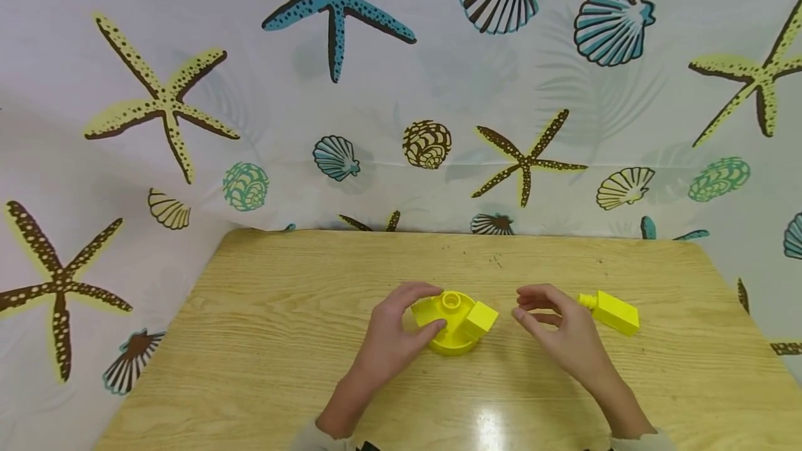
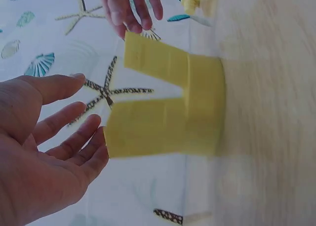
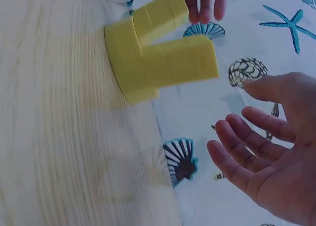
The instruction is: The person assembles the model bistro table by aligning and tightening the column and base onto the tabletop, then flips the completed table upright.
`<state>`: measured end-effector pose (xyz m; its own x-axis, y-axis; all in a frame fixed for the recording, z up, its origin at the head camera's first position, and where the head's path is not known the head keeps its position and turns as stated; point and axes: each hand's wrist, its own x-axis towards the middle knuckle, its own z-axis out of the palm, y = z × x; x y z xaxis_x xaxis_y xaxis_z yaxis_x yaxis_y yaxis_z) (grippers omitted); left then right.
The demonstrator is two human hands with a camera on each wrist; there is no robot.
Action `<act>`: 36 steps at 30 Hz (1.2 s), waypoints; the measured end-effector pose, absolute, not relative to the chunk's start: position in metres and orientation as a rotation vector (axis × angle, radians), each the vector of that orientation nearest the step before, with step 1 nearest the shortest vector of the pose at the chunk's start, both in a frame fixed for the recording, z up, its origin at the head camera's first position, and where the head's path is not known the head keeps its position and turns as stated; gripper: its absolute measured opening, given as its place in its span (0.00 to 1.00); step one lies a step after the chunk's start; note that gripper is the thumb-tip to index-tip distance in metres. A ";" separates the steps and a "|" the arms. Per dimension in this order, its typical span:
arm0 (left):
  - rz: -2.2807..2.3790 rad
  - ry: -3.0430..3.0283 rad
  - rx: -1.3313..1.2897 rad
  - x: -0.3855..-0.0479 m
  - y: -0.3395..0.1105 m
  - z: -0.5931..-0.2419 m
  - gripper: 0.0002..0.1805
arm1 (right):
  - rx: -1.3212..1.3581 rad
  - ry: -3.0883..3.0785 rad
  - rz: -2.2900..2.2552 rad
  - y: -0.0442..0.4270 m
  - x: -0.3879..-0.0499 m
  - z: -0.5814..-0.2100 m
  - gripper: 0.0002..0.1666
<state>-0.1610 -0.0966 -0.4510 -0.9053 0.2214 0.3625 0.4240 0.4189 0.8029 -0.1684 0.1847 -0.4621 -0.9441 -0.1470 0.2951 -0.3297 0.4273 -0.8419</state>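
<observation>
A yellow round plastic base (image 1: 452, 346) with two blocky uprights and a small ring in its middle stands on the table. My left hand (image 1: 391, 329) is at its left upright, thumb and fingers spread to either side. In the left wrist view the fingertips (image 2: 94, 132) lie at the top edge of one upright (image 2: 148, 127); whether they touch it I cannot tell. To the right, my right hand (image 1: 560, 329) hovers apart from the base, fingers loosely bent around nothing. Behind that hand lies a yellow block with a threaded end (image 1: 617, 313).
The wooden table (image 1: 282, 298) ends at a white cloth (image 1: 388, 75) printed with starfish and shells, which hangs behind and at both sides. Light glares off the table's near part.
</observation>
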 end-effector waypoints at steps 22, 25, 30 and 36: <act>-1.171 -2.640 -0.471 -0.156 -0.016 -0.453 0.28 | 0.174 -2.482 0.993 0.274 -0.176 -0.478 0.23; -1.100 -2.606 -0.464 -0.157 -0.015 -0.455 0.25 | 0.131 -2.530 0.978 0.284 -0.177 -0.482 0.25; -1.115 -2.598 -0.454 -0.157 -0.016 -0.455 0.23 | 0.061 -2.633 0.950 0.298 -0.177 -0.487 0.28; -1.213 -2.597 -0.484 -0.159 -0.024 -0.454 0.22 | 0.003 -2.784 0.940 0.305 -0.179 -0.493 0.31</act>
